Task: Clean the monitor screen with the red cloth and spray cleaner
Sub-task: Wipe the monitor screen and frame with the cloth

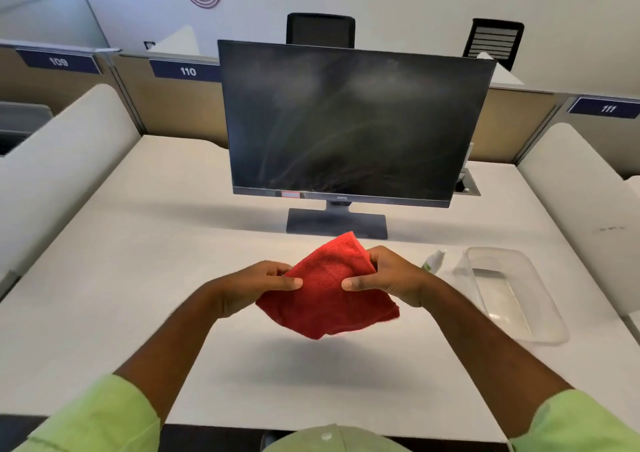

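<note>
Hands first: the left hand (265, 280) and the right hand (384, 275) both pinch the red cloth (327, 296), thumbs on top and the other fingers curled underneath, one on each side of it. So neither hand is slack, both are clamped on the fabric. The cloth hangs between them, folded into a rough diamond, lifted off the desk (138, 278) with its shadow showing on the surface below. That two-handed pinch looks like the person is folding or squaring it up into a neat pad, which makes sense before wiping anything flat.

Moving outward, the spray cleaner (434, 260) stands just past the right wrist, partly hidden by it, a small bottle with a green label. Handy spot, an easy reach for that hand. Right beside it sits a clear plastic tub (547, 316), probably where the kit gets kept.

Further back, straight ahead, is the monitor (346, 122) on its stand, screen off and facing the person. It's covered in streaks and hazy smears, so honestly the cleaning looks far from done. Can't tell if those are wet spray marks or just old grime.

Behind it are desk dividers numbered 109, 110 and 111, plus two black chairs (320, 31).
</note>
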Action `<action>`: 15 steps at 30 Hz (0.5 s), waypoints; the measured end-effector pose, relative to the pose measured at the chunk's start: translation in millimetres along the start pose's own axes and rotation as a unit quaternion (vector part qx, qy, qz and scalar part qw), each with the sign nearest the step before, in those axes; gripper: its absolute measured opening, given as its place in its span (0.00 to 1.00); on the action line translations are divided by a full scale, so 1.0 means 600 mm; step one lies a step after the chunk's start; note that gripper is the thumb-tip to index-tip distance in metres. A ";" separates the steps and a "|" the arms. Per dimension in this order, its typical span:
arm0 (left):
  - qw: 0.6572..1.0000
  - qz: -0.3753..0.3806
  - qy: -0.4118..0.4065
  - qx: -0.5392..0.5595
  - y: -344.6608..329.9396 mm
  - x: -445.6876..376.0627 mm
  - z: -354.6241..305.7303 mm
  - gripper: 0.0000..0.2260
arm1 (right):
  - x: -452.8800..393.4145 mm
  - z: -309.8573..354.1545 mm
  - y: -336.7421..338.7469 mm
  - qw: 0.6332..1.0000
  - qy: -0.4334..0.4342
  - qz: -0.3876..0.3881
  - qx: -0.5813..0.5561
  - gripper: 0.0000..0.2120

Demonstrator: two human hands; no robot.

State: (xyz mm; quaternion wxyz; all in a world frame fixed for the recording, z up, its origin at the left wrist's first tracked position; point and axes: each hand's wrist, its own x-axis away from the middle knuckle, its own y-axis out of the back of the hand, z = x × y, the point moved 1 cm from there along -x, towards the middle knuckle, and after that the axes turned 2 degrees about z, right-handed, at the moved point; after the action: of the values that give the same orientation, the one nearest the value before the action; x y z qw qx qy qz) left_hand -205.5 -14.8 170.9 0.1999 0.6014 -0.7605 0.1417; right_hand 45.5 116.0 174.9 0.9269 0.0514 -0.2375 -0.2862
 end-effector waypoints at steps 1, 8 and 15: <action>0.998 0.021 -0.030 0.047 0.004 0.005 0.017 0.19 | 0.001 0.001 -0.006 1.000 0.000 -0.006 -0.027 0.19; 0.926 0.015 -0.158 0.342 -0.026 0.013 0.116 0.28 | 0.009 -0.010 -0.055 0.968 -0.016 -0.084 -0.234 0.30; 0.946 -0.024 -0.081 0.312 -0.063 0.000 0.106 0.19 | 0.034 -0.044 -0.049 0.948 -0.017 -0.097 -0.303 0.31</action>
State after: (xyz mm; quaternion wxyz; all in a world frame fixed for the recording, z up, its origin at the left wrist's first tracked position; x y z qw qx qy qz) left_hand -177.4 -52.6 114.2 -0.0568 0.6611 -0.6774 0.3176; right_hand 57.9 79.3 153.4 0.8623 -0.2141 -0.1493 -0.4339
